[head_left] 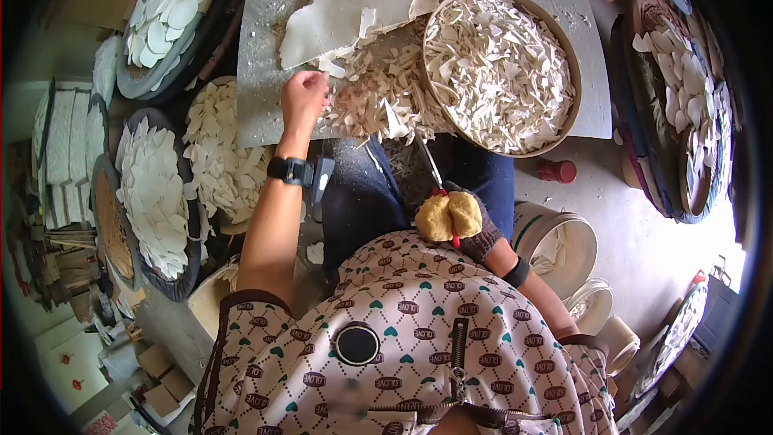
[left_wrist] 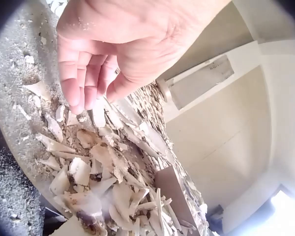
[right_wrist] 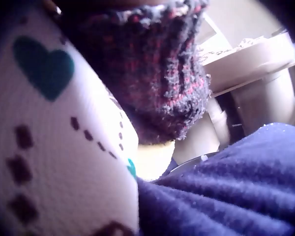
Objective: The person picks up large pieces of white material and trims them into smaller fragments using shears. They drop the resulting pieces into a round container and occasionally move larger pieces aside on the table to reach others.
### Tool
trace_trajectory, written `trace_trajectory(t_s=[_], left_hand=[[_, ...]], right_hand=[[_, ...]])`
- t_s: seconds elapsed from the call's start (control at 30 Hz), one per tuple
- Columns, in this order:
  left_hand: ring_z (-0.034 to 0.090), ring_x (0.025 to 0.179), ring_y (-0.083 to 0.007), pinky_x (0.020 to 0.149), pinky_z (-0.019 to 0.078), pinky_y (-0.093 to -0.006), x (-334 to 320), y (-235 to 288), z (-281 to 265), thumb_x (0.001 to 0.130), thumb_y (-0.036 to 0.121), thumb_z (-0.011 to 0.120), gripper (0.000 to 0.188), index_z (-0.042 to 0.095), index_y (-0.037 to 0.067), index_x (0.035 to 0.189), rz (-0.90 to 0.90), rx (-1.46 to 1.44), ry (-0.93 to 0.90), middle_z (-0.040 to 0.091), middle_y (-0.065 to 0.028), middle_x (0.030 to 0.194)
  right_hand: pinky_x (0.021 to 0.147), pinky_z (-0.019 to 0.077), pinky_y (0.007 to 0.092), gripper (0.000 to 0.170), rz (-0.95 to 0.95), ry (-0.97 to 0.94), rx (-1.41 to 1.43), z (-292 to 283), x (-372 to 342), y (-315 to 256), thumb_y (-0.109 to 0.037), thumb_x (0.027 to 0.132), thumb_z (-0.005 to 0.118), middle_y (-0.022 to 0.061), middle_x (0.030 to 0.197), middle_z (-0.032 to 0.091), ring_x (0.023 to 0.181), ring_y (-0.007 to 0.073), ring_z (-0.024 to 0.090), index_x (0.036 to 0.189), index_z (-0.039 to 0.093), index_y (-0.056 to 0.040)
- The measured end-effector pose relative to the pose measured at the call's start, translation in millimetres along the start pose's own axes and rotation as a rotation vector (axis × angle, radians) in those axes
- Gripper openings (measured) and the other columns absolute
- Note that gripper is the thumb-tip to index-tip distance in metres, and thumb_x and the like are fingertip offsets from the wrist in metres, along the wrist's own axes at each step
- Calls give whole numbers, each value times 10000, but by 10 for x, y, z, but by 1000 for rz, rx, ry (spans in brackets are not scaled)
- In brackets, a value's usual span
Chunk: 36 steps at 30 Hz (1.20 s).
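My bare left hand (head_left: 304,101) hovers at the left edge of a pile of broken white shards (head_left: 378,105) on the metal table. In the left wrist view its fingers (left_wrist: 78,96) hang loosely bent, tips right over a small white shard (left_wrist: 98,115). My right hand (head_left: 455,217) wears a dark knit glove with yellow-coated fingers and grips a red-handled tool with a long narrow metal blade (head_left: 429,165), held over my lap and pointing toward the table edge. In the right wrist view the glove's knit cuff (right_wrist: 157,73) shows; the tool is hidden.
A round tray (head_left: 576,80) heaped with white slivers stands on the table's right side. Large pale sheets (head_left: 354,20) lie at the back left. Baskets of white flakes (head_left: 157,193) flank me, and a white bucket (head_left: 592,250) and red cup-like object (head_left: 557,171) are at right.
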<state>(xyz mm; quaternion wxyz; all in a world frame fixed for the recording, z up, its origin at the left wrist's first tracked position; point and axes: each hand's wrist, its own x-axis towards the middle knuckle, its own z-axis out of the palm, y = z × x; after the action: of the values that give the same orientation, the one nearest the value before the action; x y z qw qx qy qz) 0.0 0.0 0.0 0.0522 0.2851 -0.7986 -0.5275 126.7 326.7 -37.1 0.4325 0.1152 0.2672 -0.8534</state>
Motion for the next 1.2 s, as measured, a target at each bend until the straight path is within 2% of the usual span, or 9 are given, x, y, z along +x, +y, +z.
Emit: trace_trajectory(t_s=[0.17, 0.23, 0.33, 0.5, 0.7, 0.87, 1.0, 1.17, 1.2], left_hand=[[478, 392, -91, 343, 367, -220, 135, -11, 110, 719, 222, 717, 301, 581, -14, 847, -22, 163, 34, 566, -25, 650], [529, 458, -113, 391, 402, -224, 145, -13, 87, 731, 172, 693, 216, 583, 13, 828, -133, -100, -15, 593, -49, 716], [613, 602, -170, 518, 478, -235, 37, 112, 55, 764, 123, 638, 149, 560, 19, 838, -177, -418, -83, 630, -110, 811], [630, 628, -187, 535, 500, -256, -122, 209, 28, 823, 75, 535, 241, 512, -38, 1035, -78, -210, -84, 627, -139, 848], [581, 544, -141, 469, 457, -225, -38, 350, -57, 844, 65, 471, 284, 524, 0, 1116, -70, 45, -230, 570, -72, 769], [597, 648, -133, 565, 477, -209, 188, 332, -345, 823, 46, 477, 355, 491, -18, 1173, -302, -453, -675, 562, -33, 739], [625, 672, -160, 579, 506, -215, -317, 735, -58, 811, 56, 571, 330, 472, -28, 1114, -82, -273, -518, 618, -121, 818], [633, 685, -175, 593, 509, -233, -1104, 936, 357, 840, 43, 532, 208, 473, 5, 1036, 28, -373, -460, 626, -168, 895], [636, 689, -173, 598, 510, -234, -1189, 892, 438, 846, 50, 536, 196, 482, 5, 1029, 56, -369, -429, 632, -169, 883]], right_hand=[[756, 478, 296, 169, -127, -8, -643, 222, -130, -104, -100, 807, 583, 62, 893, 606, 850, 200, 593, 972, 562, -70], [728, 475, 275, 131, -190, -33, -797, 301, -163, -174, -62, 824, 552, 35, 878, 609, 823, 180, 594, 953, 576, -55], [746, 476, 285, 135, -100, -4, -420, 149, -187, -150, -91, 836, 551, 45, 871, 604, 820, 181, 585, 963, 579, -56], [810, 461, 291, 165, 19, 47, 146, 54, -256, -308, -108, 909, 439, 69, 923, 569, 872, 167, 553, 1025, 529, -33], [850, 461, 285, 178, 76, -128, 418, -150, -216, -364, -55, 915, 399, 64, 964, 539, 904, 168, 549, 1069, 489, -49], [840, 469, 302, 171, -58, -204, 182, -187, -97, -196, -83, 904, 439, 66, 963, 548, 898, 181, 559, 1065, 485, -48], [783, 483, 326, 140, -78, -136, 227, 116, -99, -297, -111, 869, 514, 106, 851, 601, 866, 189, 585, 938, 546, 7], [795, 482, 325, 161, -375, -325, -56, 210, 165, -202, -49, 836, 520, 110, 967, 588, 906, 196, 579, 984, 535, 12], [807, 480, 324, 169, -323, -295, 153, 211, 227, -147, -62, 846, 517, 106, 981, 583, 915, 195, 577, 1002, 526, 3]])
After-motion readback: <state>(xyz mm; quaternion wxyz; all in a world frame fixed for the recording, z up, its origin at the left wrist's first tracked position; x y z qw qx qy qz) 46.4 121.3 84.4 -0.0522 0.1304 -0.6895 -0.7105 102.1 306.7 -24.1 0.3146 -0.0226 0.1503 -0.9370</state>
